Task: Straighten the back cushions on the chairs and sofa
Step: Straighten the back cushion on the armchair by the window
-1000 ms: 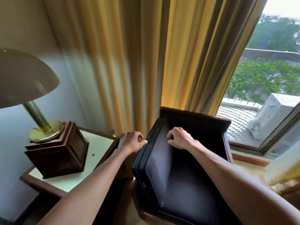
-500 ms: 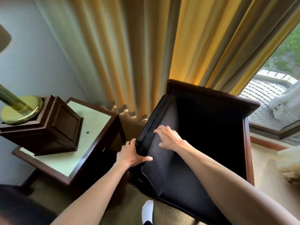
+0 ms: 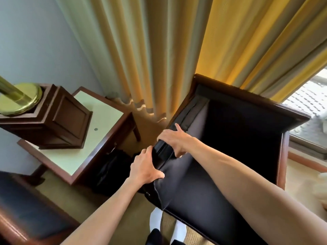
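A dark armchair with a brown wooden frame [image 3: 247, 93] stands in front of the yellow curtain. A dark upright cushion [image 3: 193, 110] lies along the chair's left side, and its lower part runs down to the seat [image 3: 212, 183]. My right hand [image 3: 174, 141] is clamped over the cushion's upper edge, fingers curled around it and index finger pointing up. My left hand [image 3: 145, 167] holds the same edge lower down from the outside, with the thumb laid across the cushion's face.
Left of the chair stands a side table [image 3: 104, 110] with a wooden lamp base [image 3: 58, 117] and a brass lamp foot [image 3: 19, 98]. A dark bag [image 3: 113, 167] sits under the table. Another dark seat [image 3: 26, 206] is at lower left. My white-socked feet [image 3: 155, 221] are below, and a window [image 3: 307, 103] is at right.
The view has tilted further down, so my feet now show. Both hands have slid along the cushion's edge towards me, and the right hand has closed over that edge.
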{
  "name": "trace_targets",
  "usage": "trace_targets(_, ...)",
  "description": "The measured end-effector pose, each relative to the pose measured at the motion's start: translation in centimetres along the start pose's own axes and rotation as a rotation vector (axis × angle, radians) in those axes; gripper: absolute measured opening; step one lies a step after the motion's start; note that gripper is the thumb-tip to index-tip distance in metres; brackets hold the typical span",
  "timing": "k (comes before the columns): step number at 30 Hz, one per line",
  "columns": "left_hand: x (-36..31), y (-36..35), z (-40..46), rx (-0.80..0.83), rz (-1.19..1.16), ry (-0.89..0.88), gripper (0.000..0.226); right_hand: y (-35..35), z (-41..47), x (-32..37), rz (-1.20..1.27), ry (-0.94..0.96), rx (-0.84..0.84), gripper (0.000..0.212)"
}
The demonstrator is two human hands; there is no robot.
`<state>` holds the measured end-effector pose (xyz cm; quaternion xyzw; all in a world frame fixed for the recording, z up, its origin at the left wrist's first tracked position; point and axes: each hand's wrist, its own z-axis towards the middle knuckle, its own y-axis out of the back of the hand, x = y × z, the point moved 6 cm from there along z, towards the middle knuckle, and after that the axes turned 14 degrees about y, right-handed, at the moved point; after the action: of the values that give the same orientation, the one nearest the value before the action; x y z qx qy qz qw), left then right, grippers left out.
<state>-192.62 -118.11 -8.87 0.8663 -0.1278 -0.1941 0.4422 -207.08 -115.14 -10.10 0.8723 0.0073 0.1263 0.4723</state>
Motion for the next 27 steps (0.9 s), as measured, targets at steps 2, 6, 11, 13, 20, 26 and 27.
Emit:
trace_targets(2,-2.7,2.5,-0.8,-0.024,0.05,-0.054,0.11,1.7,-3.0,-1.5,0.088,-0.018,-0.127,0.088)
trace_targets(6,-10.2,9.4,-2.8,-0.134,0.119,-0.197,0.102,5.2,-9.5,-5.4,0.219,-0.09,-0.338,0.086)
trace_targets(11,-18.0,13.6,-5.5,-0.218,-0.019,-0.478,0.094,3.9,-16.8,-9.4,0.532,-0.2,-0.588,0.083)
trace_targets(13,-18.9,13.0,-4.9,-0.15,-0.136,-0.597,0.104,2.1,-18.7,-10.3,0.613,-0.303,-0.629,0.083)
trace_targets(20,-11.4,7.7,0.6,-0.092,-0.08,-0.477,0.132,-0.8,-23.3,-12.3,0.78,-0.562,-0.677,0.12)
trace_targets(26,-13.6,6.9,0.9,-0.076,-0.029,-0.508,0.128,8.8,-21.0,-7.6,0.23,-0.285,-0.785,0.133)
trace_targets(27,-14.1,7.0,1.0,-0.068,-0.03,-0.522,0.127,9.7,-19.8,-6.9,0.046,-0.352,-0.623,0.131)
